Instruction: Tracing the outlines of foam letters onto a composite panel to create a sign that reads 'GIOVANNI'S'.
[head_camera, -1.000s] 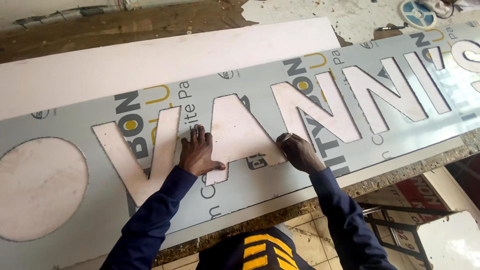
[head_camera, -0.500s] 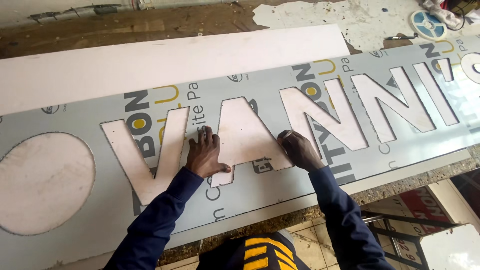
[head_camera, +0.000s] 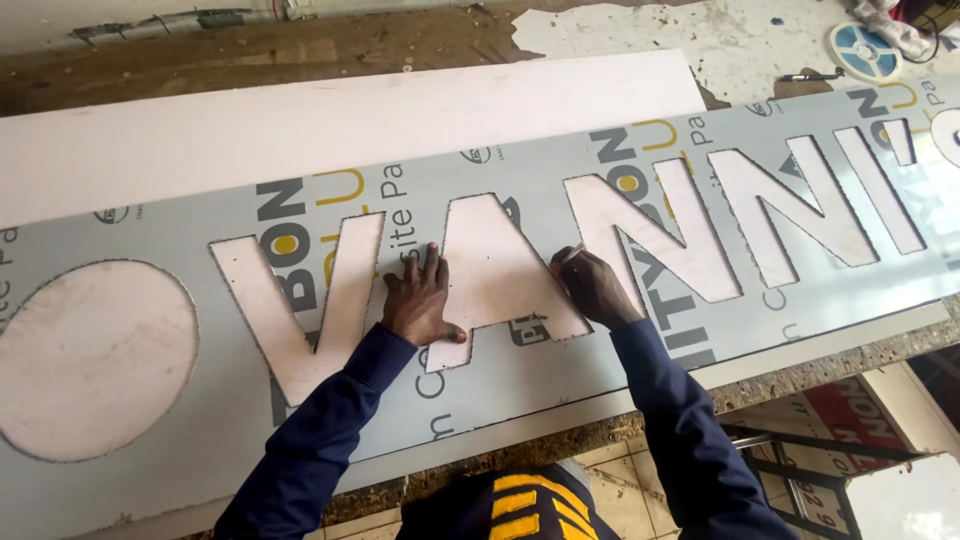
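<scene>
Worn workbench (head_camera: 200, 60), left hand (head_camera: 420, 305) flat (grip wide) on panel (head_camera: 560, 400), right hand (head_camera: 592, 288) pinching pen (head_camera: 570, 254).

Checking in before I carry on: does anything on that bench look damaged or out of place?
The workbench is scuffed at the far edge, with torn white sheeting there. The grey panel lies flat under the left hand and right hand.

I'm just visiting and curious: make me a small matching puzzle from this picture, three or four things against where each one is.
Things:
1. left hand
2. right hand
3. tape roll
4. pen

Places:
A. top right corner of the bench
B. flat on the panel, left of the pointed cut-out letter
C. just left of the roll
D. holding a small tool at that letter's right edge

Pairs: 1-B, 2-D, 3-A, 4-C
</scene>
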